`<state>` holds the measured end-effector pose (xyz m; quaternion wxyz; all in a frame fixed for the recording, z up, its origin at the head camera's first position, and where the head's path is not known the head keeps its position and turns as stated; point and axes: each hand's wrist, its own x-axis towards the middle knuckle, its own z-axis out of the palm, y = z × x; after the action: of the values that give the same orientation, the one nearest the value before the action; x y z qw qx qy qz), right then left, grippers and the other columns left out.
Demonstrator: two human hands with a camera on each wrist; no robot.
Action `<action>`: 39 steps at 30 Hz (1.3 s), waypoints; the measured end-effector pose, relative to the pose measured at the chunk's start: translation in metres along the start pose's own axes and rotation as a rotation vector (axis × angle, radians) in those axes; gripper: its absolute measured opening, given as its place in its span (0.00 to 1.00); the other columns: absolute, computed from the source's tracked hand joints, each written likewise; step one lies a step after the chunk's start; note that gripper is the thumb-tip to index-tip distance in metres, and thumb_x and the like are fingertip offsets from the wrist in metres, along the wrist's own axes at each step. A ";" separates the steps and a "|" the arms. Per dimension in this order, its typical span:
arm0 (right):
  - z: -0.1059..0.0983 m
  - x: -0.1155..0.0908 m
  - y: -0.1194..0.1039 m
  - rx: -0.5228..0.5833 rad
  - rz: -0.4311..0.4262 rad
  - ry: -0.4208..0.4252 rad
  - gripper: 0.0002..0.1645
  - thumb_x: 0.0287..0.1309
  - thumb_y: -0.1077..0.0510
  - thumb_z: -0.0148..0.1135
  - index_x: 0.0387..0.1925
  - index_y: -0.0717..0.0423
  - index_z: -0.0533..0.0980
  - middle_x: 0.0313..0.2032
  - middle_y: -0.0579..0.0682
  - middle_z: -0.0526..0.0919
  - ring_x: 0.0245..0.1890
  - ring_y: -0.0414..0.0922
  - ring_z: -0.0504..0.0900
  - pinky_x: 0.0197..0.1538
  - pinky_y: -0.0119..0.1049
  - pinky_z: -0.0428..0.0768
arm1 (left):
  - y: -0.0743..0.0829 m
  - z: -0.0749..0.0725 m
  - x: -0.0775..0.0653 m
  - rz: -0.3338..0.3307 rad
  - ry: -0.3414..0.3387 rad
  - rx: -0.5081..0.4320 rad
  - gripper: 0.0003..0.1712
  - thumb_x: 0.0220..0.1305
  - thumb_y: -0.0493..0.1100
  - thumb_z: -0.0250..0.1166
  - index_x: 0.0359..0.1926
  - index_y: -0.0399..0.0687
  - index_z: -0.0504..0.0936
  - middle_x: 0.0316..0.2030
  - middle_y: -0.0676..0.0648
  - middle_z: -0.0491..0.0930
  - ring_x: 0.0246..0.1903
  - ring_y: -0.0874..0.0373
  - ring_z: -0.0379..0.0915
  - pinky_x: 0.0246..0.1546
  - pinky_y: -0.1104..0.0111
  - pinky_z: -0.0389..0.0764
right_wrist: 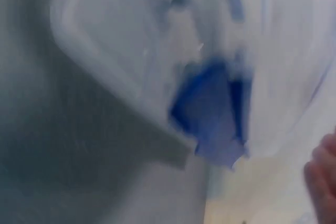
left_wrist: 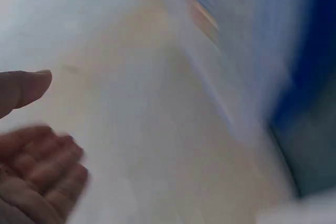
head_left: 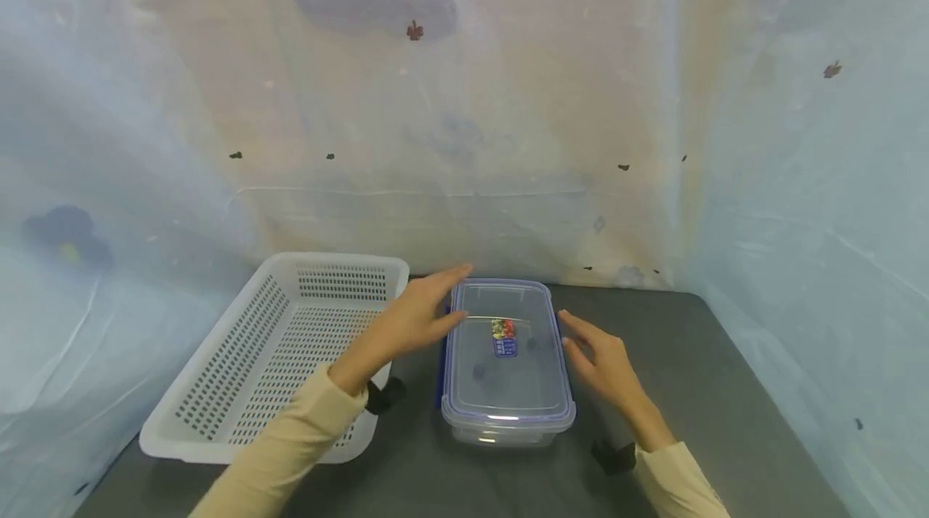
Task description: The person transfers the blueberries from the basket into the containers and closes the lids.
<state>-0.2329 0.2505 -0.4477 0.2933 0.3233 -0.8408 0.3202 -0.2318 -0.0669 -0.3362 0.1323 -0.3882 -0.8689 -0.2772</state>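
A clear lidded plastic food container (head_left: pixel 508 389) with a bluish lid rim and a small printed label (head_left: pixel 504 338) lies lengthwise on the dark table. My left hand (head_left: pixel 417 312) is at its left edge, thumb and fingers spread and extended. Off the right edge my right hand (head_left: pixel 601 361) holds nothing, its fingers loosely extended. Whether either hand touches the container is hard to tell. In the blurred right wrist view, a blue clip (right_wrist: pixel 210 114) shows on the container's side, with fingertips (right_wrist: pixel 317 182) at the right border. The left wrist view shows the left hand (left_wrist: pixel 39 177) empty.
A white perforated plastic basket (head_left: pixel 348 260) stands to the left of the container, under my left forearm. Dark cloth covers the table (head_left: pixel 653 324). Pale patterned sheeting (head_left: pixel 464 139) hangs behind and along both sides.
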 end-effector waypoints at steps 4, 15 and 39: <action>-0.004 -0.017 -0.025 0.127 0.230 -0.070 0.35 0.58 0.62 0.66 0.65 0.68 0.66 0.62 0.64 0.70 0.58 0.62 0.72 0.51 0.56 0.75 | 0.037 0.025 -0.033 -0.139 0.100 -0.226 0.45 0.63 0.47 0.67 0.71 0.31 0.55 0.69 0.34 0.58 0.67 0.40 0.56 0.64 0.50 0.59; 0.012 -0.055 -0.045 0.189 0.401 -0.200 0.68 0.36 0.45 0.81 0.73 0.63 0.53 0.69 0.67 0.58 0.66 0.65 0.59 0.59 0.64 0.63 | -0.001 0.103 -0.093 -0.500 0.029 -0.417 0.76 0.39 0.59 0.80 0.74 0.33 0.39 0.73 0.33 0.37 0.71 0.37 0.36 0.64 0.41 0.49; 0.014 -0.067 -0.036 0.379 0.439 -0.078 0.62 0.37 0.57 0.82 0.73 0.57 0.57 0.71 0.58 0.59 0.68 0.45 0.60 0.61 0.24 0.62 | -0.007 0.137 -0.094 -0.555 0.154 -0.526 0.66 0.44 0.59 0.77 0.77 0.51 0.47 0.71 0.34 0.51 0.70 0.38 0.46 0.63 0.39 0.52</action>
<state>-0.1690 0.2430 -0.4913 0.1188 0.1949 -0.8265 0.5147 -0.1762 -0.0473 -0.4918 0.0130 -0.1369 -0.8276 -0.5443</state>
